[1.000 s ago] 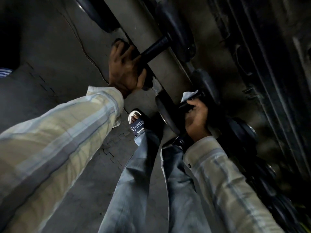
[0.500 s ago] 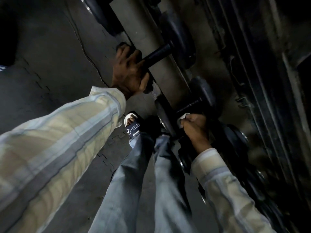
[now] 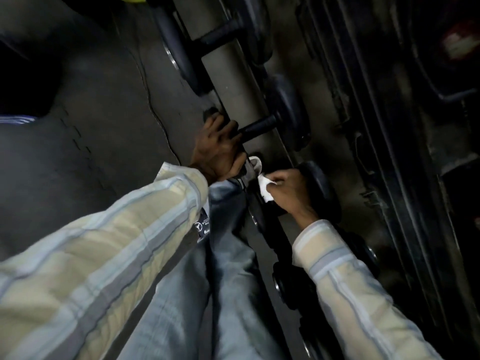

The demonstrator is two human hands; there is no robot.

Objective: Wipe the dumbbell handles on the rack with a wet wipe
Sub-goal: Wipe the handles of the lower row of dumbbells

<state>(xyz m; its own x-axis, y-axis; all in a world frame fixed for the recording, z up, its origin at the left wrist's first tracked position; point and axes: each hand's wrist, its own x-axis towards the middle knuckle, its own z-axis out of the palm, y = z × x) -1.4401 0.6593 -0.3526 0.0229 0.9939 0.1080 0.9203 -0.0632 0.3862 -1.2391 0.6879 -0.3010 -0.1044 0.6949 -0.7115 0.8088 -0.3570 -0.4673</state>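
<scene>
Head view: two hands, left hand (image 3: 218, 149) gripping dumbbell (image 3: 259, 126), right hand (image 3: 291, 190) pinching wipe (image 3: 265, 187).

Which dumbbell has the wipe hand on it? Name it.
The dumbbell nearest the person on the rack: the right hand covers its handle, pinching the white wipe. The left hand rests by the next handle.

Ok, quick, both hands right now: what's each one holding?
Left hand: fingers curled round the near end of a dumbbell handle on the rack.
Right hand: pinching the white wet wipe at the next dumbbell down.
</scene>
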